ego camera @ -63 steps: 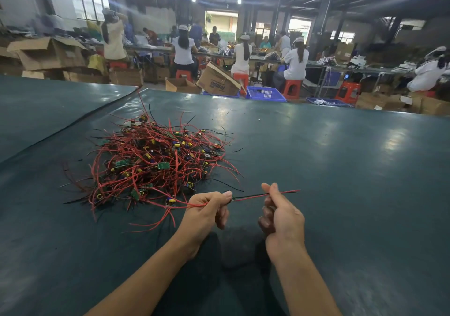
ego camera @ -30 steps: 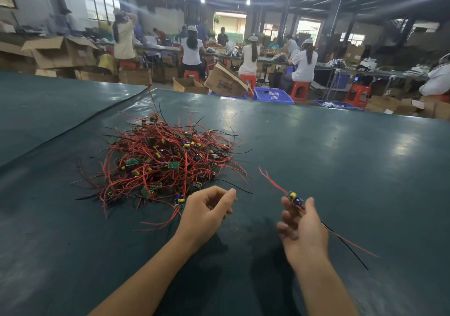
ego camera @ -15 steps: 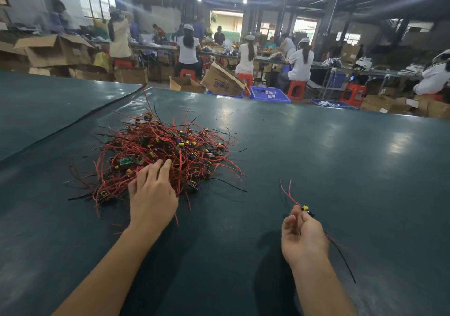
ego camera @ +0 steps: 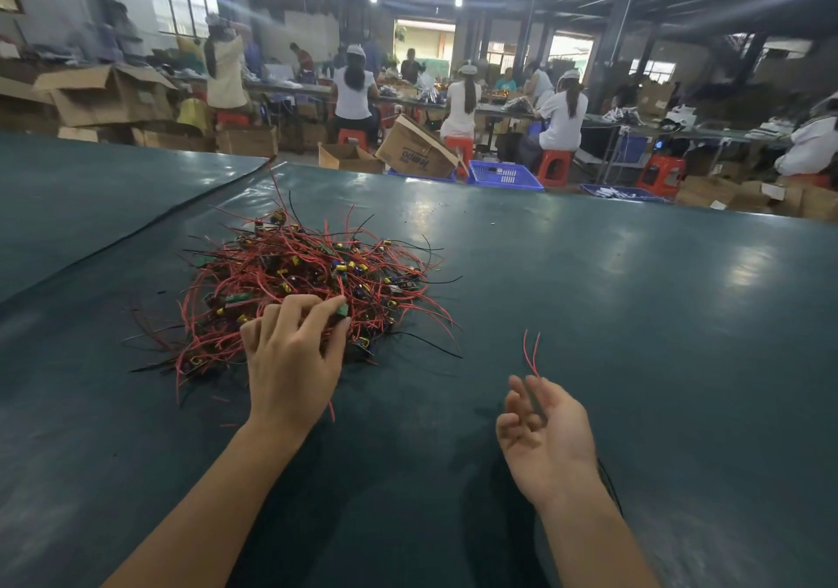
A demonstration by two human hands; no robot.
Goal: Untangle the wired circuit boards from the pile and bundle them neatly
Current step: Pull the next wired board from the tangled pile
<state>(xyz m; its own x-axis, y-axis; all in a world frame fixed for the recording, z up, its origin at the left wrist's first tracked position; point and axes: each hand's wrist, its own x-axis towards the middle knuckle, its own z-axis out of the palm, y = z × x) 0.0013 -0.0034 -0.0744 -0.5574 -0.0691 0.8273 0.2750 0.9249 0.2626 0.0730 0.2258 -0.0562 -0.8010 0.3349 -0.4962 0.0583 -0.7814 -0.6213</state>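
L hand (ego camera: 290, 360) sits on the near edge of the pile (ego camera: 308, 283), fingers curled in. Index + thumb look to pinch a green board (ego camera: 343, 311) at the pile's near-right edge, prob. to lift one unit out w/o dragging the rest. R hand (ego camera: 546, 433) is palm-up over the table (ego camera: 635, 315), near-right of the pile and well apart from it. Its fingers curl loosely round a wire set (ego camera: 531, 354): red ends stick up past the fingertips, and a black lead (ego camera: 606, 476) trails out by the wrist. That set's board is hidden. The grip looks slack, just parking the set clear of the pile so it can't re-snag. Judgement: early on, most units are in the tangle and no bundle shows.
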